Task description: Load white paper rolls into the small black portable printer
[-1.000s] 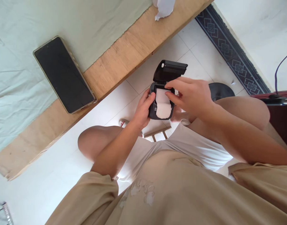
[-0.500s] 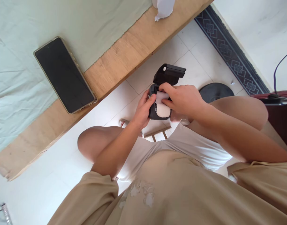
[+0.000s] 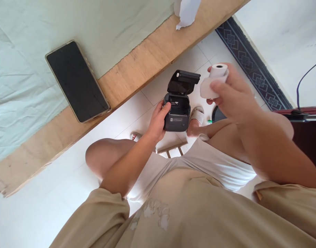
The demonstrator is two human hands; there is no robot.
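A small black receipt printer [image 3: 176, 121] is gripped in my left hand [image 3: 158, 120], thumb over its near side edge. Its lid [image 3: 183, 82] stands swung up, and the paper bay [image 3: 180, 102] shows bare inside. Up and to the right of the printer, my right hand [image 3: 234, 91] pinches a white paper roll [image 3: 218, 71], its dark core facing up and a loose flap of paper hanging over the thumb side. The roll is apart from the printer. Some fingers of my right hand are hidden behind the roll.
A phone [image 3: 77, 82] lies face up on the wooden table [image 3: 137, 51], partly over a pale green cloth [image 3: 96, 24]. Torn white paper [image 3: 188, 13] sits at the table's edge. Below are my knees and the tiled floor [image 3: 137, 110]; a dark cable [image 3: 299, 82] hangs at right.
My right hand has lifted the paper roll out of the printer and carried it up and right. My left hand still holds the printer in nearly the same spot.
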